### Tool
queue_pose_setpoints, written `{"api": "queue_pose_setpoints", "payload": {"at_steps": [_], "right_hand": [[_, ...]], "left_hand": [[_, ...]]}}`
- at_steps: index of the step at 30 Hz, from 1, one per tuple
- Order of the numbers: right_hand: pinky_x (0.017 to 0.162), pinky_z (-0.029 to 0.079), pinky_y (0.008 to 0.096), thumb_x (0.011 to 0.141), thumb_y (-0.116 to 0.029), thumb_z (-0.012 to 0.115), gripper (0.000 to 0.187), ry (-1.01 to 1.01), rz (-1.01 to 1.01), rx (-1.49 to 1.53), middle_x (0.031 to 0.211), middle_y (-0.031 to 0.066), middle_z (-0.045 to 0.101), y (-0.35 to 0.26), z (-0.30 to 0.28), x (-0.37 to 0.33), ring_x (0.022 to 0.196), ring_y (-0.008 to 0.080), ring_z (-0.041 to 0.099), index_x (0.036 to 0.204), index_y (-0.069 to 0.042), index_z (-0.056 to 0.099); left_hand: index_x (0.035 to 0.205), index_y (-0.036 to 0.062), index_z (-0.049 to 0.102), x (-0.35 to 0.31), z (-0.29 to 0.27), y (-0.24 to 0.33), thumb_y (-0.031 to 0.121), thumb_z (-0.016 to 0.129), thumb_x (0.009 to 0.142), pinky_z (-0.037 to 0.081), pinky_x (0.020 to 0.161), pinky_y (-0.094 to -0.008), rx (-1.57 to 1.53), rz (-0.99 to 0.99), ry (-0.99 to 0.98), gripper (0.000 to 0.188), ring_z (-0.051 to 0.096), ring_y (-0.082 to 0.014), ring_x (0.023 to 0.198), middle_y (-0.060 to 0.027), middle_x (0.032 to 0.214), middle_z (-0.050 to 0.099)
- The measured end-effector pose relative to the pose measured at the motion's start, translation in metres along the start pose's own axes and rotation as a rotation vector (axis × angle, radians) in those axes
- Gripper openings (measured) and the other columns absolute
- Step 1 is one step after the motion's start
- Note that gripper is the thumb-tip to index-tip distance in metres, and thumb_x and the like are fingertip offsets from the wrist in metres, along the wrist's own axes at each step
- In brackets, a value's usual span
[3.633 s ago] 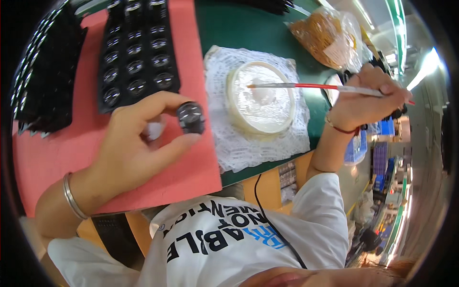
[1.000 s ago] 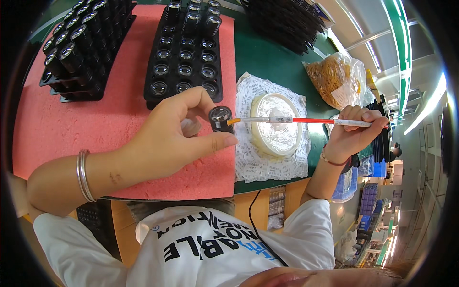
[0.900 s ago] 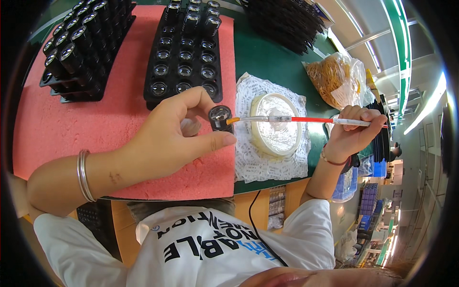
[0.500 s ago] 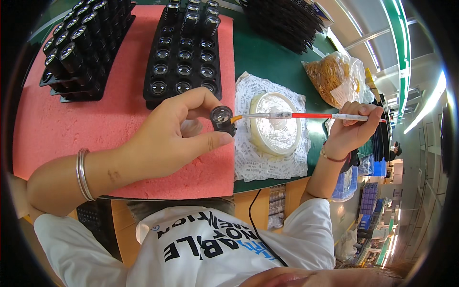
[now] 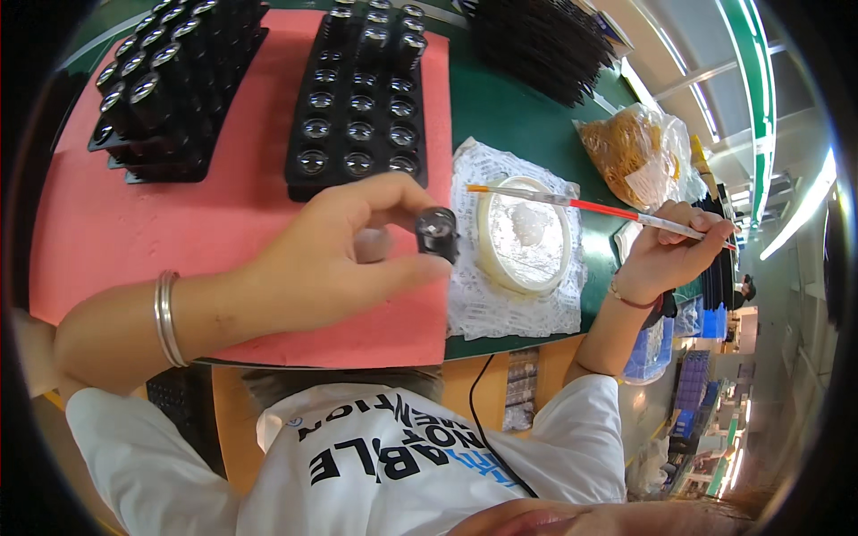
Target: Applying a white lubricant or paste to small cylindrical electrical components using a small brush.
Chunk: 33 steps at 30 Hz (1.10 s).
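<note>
In the head view, a black lens-topped cylinder (image 5: 437,234) is pinched between thumb and forefinger of the left hand (image 5: 357,246), at nine o'clock from the round white dish (image 5: 483,239). At three o'clock, a fine paintbrush (image 5: 597,208) is gripped near its handle's end by the curled fingers of the right hand (image 5: 672,255); its tip is kept apart from the cylinder, past the dish's rim toward ten o'clock. The dish is set on printed paper (image 5: 505,320). At ten o'clock, a black tray (image 5: 308,191) of similar cylinders is supported by a pink foam mat (image 5: 228,219).
</note>
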State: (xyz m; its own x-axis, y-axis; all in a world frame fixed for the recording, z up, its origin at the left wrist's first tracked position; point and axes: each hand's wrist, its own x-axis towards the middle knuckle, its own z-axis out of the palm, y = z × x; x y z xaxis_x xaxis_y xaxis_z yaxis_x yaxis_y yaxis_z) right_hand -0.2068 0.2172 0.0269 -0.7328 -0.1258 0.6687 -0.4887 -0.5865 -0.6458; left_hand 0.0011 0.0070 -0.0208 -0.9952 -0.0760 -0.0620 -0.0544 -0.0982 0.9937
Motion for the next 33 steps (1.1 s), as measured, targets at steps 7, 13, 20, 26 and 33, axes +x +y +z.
{"api": "queue_pose_setpoints", "payload": {"at_steps": [7,13,20,26,33], "right_hand": [[0.038,0.019,0.0166,0.087,-0.033,0.043,0.035,-0.038,-0.056,-0.048,0.051,-0.0014,0.036,-0.008,-0.006,0.007,0.044,0.0050,0.027,0.062,-0.008,0.042],[0.038,0.018,0.0183,0.088,-0.029,0.040,0.036,0.048,-0.150,-0.167,0.049,0.0002,0.034,-0.006,-0.001,0.002,0.041,0.0059,0.027,0.061,-0.005,0.043],[0.040,0.023,0.0218,0.087,-0.024,0.043,0.035,-0.040,-0.351,-0.325,0.052,0.0039,0.040,0.000,-0.016,-0.001,0.043,0.0102,0.033,0.061,0.000,0.046],[0.040,0.024,0.0229,0.086,-0.021,0.044,0.033,-0.104,-0.415,-0.346,0.052,0.0040,0.040,0.001,-0.016,0.001,0.043,0.0110,0.034,0.061,0.000,0.046],[0.038,0.023,0.0217,0.086,-0.019,0.043,0.032,-0.090,-0.420,-0.371,0.051,0.0048,0.041,-0.002,-0.013,-0.001,0.042,0.0109,0.035,0.060,0.000,0.046]], "left_hand": [[0.085,0.0056,0.058,-0.016,-0.017,0.046,0.014,0.074,0.059,0.030,0.042,-0.0190,0.823,0.810,0.156,0.031,0.045,-0.0088,0.053,-0.0047,0.073,0.056],[0.096,0.0003,0.054,-0.091,-0.056,0.091,0.006,0.067,0.067,0.031,0.052,-0.0152,1.116,0.554,0.880,0.031,0.041,-0.0031,0.062,0.0023,0.077,0.052],[0.086,0.0002,0.055,-0.117,-0.139,0.063,0.009,0.060,0.075,0.031,0.056,-0.0156,1.059,0.166,0.969,0.015,0.038,-0.0020,0.063,0.0051,0.070,0.046],[0.080,-0.0005,0.054,-0.109,-0.144,0.058,0.010,0.060,0.073,0.032,0.058,-0.0184,1.171,0.157,0.889,0.014,0.040,-0.0039,0.064,0.0030,0.065,0.046],[0.079,-0.0014,0.053,-0.106,-0.140,0.060,0.010,0.060,0.071,0.032,0.059,-0.0195,1.149,0.098,0.881,0.016,0.039,-0.0049,0.064,0.0034,0.064,0.043]]}}
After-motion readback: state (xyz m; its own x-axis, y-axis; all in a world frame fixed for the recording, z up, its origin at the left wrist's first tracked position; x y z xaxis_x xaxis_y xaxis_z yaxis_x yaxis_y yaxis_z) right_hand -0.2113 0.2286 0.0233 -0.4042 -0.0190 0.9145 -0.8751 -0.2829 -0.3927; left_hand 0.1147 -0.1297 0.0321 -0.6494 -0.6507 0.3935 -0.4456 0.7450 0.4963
